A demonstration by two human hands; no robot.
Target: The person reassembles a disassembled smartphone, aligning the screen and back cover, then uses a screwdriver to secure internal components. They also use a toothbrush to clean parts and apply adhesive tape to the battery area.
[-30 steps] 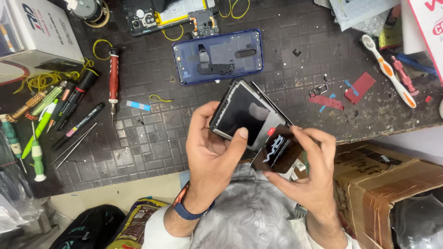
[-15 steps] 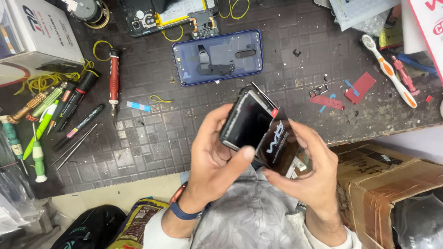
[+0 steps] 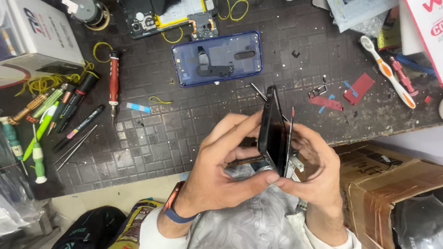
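We hold a dark phone (image 3: 272, 131) on edge above the near rim of the bench (image 3: 152, 138), over our lap. Our left hand (image 3: 221, 170) wraps it from the left, thumb pressed along the bottom edge and fingers curled over the top. Our right hand (image 3: 314, 161) closes on it from the right, pinching a thin panel (image 3: 290, 143) that stands a little apart from the phone body, a narrow gap showing between the two. Whether that panel is the screen or a back plate we cannot tell from this edge-on view.

On the bench beyond lie a blue back cover (image 3: 217, 58), a red screwdriver (image 3: 113, 78), a toothbrush (image 3: 386, 71) and some red picks (image 3: 357, 86).

The risk, as we judge it, lies in the gap: if the panel is levered wider while one side is still stuck or tied by a cable, it could crack or the cable could tear. The phone also hangs off the bench edge, so a slip of either hand would drop it toward the lap or the cardboard box (image 3: 387, 184) at right.
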